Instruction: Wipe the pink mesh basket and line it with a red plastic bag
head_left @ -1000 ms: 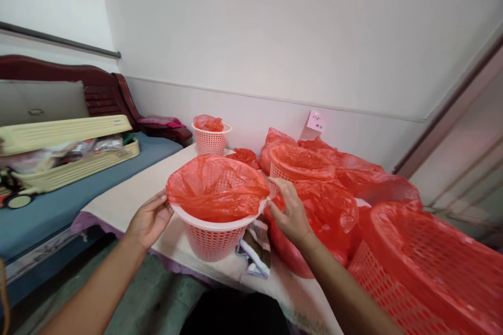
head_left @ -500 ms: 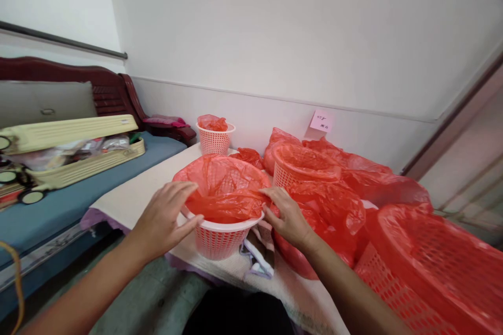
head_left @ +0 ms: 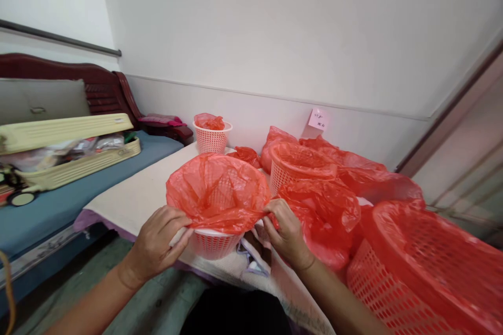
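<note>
A white perforated plastic basket [head_left: 215, 245] stands in front of me, lined with a thin red plastic bag [head_left: 220, 188]. The bag's mouth spreads over the rim, and its near edge hangs slightly past the front. My left hand [head_left: 159, 243] pinches that edge at the left front. On the right front, my right hand [head_left: 286, 230] grips the same edge between thumb and fingers. Part of the near rim shows white below the bag. A folded striped cloth [head_left: 255, 254] lies beside the basket's right side.
Right of me are a large bag-lined basket [head_left: 396, 282], a smaller lined basket [head_left: 281, 172] and a heaped red bag [head_left: 322, 214]. Another basket [head_left: 212, 141] stands behind. An open yellow suitcase [head_left: 78, 167] lies on the blue couch [head_left: 157, 154] at left. A pink note [head_left: 317, 119] is on the wall.
Both hands have closed on the bag's near edge and drawn it outward over the front rim. Before, the fingers rested more loosely at the rim. The view has shifted slightly.
</note>
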Demonstrator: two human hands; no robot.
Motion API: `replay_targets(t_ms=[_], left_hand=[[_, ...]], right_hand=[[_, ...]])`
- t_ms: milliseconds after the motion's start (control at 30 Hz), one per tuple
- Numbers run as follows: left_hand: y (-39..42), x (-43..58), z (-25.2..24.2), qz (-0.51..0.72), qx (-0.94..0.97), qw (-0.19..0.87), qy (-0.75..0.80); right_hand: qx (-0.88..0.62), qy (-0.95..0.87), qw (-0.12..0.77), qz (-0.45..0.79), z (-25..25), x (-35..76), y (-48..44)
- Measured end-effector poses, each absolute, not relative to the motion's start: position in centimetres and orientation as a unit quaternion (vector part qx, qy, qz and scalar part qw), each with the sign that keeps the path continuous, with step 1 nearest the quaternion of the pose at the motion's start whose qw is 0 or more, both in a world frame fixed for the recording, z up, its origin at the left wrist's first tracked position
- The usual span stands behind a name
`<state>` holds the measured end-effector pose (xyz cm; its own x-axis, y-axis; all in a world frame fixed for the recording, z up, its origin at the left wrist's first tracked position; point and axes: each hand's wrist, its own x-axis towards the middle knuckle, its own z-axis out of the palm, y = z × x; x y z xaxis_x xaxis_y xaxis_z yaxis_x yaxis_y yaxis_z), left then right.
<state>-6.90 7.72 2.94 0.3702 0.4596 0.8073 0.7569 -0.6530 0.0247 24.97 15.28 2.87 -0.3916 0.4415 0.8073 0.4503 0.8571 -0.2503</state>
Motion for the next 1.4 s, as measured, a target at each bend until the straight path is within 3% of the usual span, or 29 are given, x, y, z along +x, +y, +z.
replay_targets(t_ms=[500,700,933,1400], left_hand=[[7.5,-5.9,4.0,-0.388,-0.814,0.16,-0.401],[7.8,-2.4,6.3,-0.325,-0.826,0.225,-0.402],[9.9,0.2,8.3,-0.269,-0.859,0.19,-0.393],[9.8,-0.8,4.9,-0.39,-0.799,0.29,-0.353]], right_hand=[[-0.248,-0.852,0.461,0.023,2.9,24.7,14.6],[-0.247,-0.857,0.451,-0.001,3.0,24.2,14.7],[-0.255,-0.849,0.463,0.001,3.1,24.1,14.7],[-0.246,-0.843,0.477,-0.012,2.5,23.3,14.1]])
